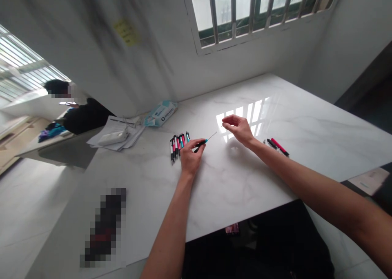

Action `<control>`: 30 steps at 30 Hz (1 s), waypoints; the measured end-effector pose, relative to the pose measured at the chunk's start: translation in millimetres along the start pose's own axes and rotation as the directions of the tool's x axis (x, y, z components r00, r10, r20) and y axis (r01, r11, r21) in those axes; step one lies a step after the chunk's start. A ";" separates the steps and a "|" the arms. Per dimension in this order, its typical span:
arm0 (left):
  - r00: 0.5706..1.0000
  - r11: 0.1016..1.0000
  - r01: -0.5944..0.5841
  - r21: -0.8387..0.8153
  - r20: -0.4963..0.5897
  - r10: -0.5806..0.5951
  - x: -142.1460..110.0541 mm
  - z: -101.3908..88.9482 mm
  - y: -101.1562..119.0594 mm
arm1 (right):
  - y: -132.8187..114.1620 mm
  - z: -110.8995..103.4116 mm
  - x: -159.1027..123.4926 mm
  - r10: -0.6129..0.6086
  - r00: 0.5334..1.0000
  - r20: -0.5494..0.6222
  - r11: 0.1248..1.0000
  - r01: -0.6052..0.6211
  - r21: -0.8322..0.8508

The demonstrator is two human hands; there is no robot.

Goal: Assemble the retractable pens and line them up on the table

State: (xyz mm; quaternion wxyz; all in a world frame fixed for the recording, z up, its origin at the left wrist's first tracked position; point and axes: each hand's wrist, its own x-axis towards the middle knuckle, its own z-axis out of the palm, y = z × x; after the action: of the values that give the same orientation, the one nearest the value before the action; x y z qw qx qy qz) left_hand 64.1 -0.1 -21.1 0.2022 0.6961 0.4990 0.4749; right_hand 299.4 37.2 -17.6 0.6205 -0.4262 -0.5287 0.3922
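Note:
My left hand (190, 154) is closed around a teal and black pen (202, 142) whose thin refill tip sticks out toward the right. My right hand (239, 128) hovers just right of that tip, thumb and forefinger pinched together on something too small to make out. Both hands are over a white marble table (275, 107). A row of several red, black and teal pens (177, 143) lies just left of my left hand. Two more pens, one red and one black (277, 145), lie on the table behind my right forearm.
A packet of wet wipes (161, 113) and a pile of papers with a white object (118, 134) lie at the table's far left. Another person in dark clothes (82, 114) sits beyond them. A barred window (254, 9) is above. A pixelated dark object (105, 226) lies near left.

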 end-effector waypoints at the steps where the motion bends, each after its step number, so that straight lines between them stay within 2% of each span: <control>1: 1.000 1.000 -0.001 0.006 -0.002 0.001 0.0 -0.3 -0.3 | 1.0 0.6 0.3 0.025 1.000 0.008 0.999 -0.025 0.035; 5: 1.000 1.000 -0.014 0.020 0.007 0.014 -0.1 -1.2 -0.8 | 3.7 1.4 1.7 0.113 0.993 0.036 0.973 -0.118 0.199; 8: 1.000 1.000 -0.011 0.014 0.014 0.011 -0.2 -1.4 -0.9 | 1.5 1.2 1.9 0.133 0.989 0.069 0.951 -0.147 0.272; 18: 0.999 0.999 0.038 0.012 0.008 -0.038 0.6 -2.3 -3.6 | 4.2 4.9 -4.5 0.106 0.975 0.194 0.959 -0.152 0.238; 30: 0.997 0.998 0.069 -0.014 0.022 -0.068 0.2 -1.6 1.2 | 4.3 4.2 -3.9 0.110 0.980 0.165 0.962 -0.147 0.231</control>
State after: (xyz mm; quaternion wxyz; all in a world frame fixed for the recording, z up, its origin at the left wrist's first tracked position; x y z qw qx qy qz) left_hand 63.4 -0.7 -19.4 0.2291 0.6821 0.5168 0.4639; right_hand 294.6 35.5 -22.6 0.5992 -0.3498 -0.4934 0.5245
